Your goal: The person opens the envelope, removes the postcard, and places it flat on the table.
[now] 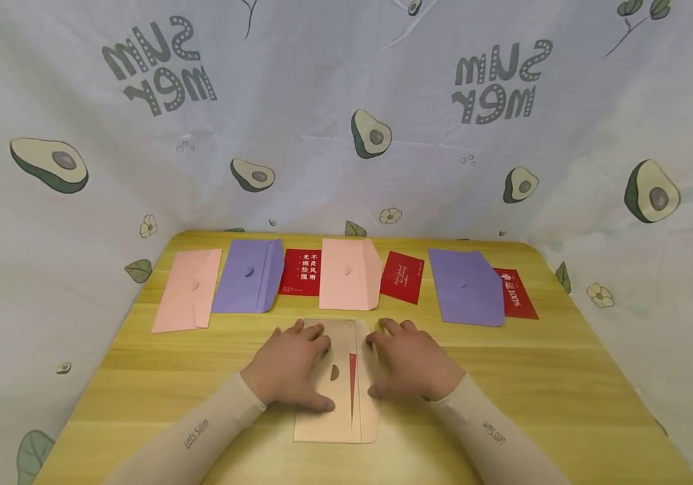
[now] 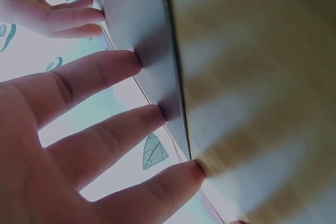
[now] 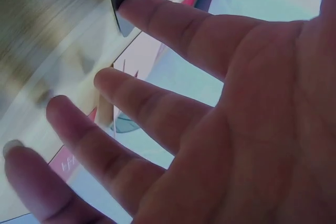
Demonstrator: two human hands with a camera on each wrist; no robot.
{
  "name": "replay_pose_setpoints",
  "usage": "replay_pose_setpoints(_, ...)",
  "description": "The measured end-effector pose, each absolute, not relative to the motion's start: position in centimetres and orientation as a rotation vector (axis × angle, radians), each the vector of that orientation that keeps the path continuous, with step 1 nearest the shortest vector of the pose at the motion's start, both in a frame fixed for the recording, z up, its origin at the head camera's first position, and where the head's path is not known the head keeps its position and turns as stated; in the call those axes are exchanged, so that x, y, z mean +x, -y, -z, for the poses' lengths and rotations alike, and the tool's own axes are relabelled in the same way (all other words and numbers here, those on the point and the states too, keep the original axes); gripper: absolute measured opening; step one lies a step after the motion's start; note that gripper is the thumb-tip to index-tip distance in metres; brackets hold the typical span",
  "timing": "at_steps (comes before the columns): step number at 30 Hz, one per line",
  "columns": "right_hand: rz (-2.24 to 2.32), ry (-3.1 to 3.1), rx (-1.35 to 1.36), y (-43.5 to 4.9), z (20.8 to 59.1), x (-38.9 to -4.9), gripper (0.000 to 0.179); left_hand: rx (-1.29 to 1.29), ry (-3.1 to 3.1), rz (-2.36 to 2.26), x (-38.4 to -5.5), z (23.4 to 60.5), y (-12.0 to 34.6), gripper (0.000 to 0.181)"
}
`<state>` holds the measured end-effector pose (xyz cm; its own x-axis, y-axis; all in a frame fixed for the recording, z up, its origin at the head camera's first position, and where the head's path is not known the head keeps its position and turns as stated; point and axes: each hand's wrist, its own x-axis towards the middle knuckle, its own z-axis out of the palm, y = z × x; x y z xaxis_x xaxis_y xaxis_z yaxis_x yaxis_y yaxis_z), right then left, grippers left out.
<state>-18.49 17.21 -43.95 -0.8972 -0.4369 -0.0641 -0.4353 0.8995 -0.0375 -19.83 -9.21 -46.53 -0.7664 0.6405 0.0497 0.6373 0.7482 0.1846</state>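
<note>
A cream envelope (image 1: 316,428) lies flat in front of me, its flap (image 1: 369,421) folded out to the right. A sliver of red card (image 1: 353,377) shows in its mouth. My left hand (image 1: 288,367) rests spread over the envelope's left side, thumb toward the middle; in the left wrist view its fingertips (image 2: 134,60) touch the surface. My right hand (image 1: 415,364) is at the flap's right edge. In the right wrist view its fingers are spread, with one fingertip (image 3: 128,4) at the flap and the others over the table. Neither hand grips anything.
Along the table's (image 1: 564,404) back lie a pink envelope (image 1: 182,289), a purple envelope (image 1: 240,286), a red card (image 1: 298,283), another pink envelope (image 1: 346,289), a tilted red card (image 1: 401,286), and a second purple envelope (image 1: 470,303) overlapping a red card (image 1: 518,300). A printed cloth (image 1: 322,81) hangs behind.
</note>
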Motion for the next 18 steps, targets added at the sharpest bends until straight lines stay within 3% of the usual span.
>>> replay_pose_setpoints(18,0.013,-2.967,-0.717,-16.4,44.0,-18.3,0.079,1.045,-3.063,-0.209,-19.1,46.4,8.1,0.076)
